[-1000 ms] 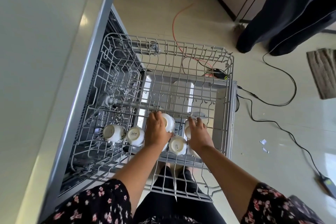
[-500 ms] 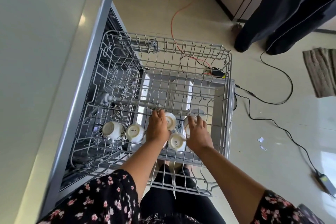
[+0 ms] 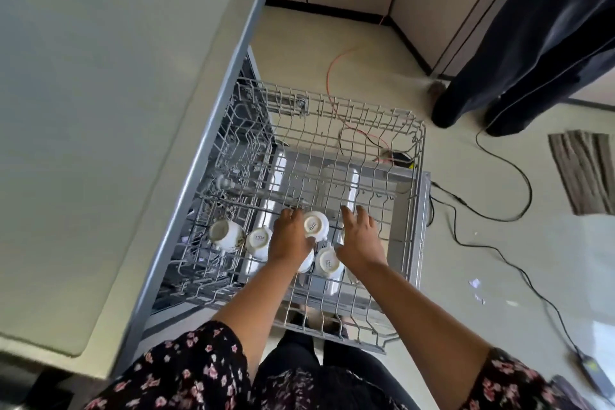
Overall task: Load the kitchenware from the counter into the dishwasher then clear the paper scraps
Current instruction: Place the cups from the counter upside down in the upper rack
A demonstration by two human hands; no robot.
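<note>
The top cup [image 3: 314, 226] is sitting upside down in the pulled-out upper rack [image 3: 366, 116], and that's the one I'm watching. The left hand [image 3: 289, 240] is lying right against its left side, knuckles up. I honestly can't tell whether the thumb is wrapping round the cup or just touching it. The right hand [image 3: 361, 240] is hovering just to the cup's right with its fingers loosely spread and pointing away from the body. It's covering whatever is underneath it, so I can't say if it's touching anything.

A near cup [image 3: 327, 263] is resting base-up between the two wrists, and a pair of cups [image 3: 259, 240] is lying tilted further left in the same row. So I'm reading this as the loading still going on, with the cups being settled onto the tines.

What's left, as far as I'm seeing it:
- The rack is still hanging out over the open dishwasher [image 3: 424, 210], so it's waiting to be pushed in.
- The paper scraps [image 3: 475, 283] are still lying on the floor to the right, untouched, near a black cable [image 3: 499, 156].
- Only part of the counter [image 3: 100, 143] is showing, so I'm not calling that side done.
</note>
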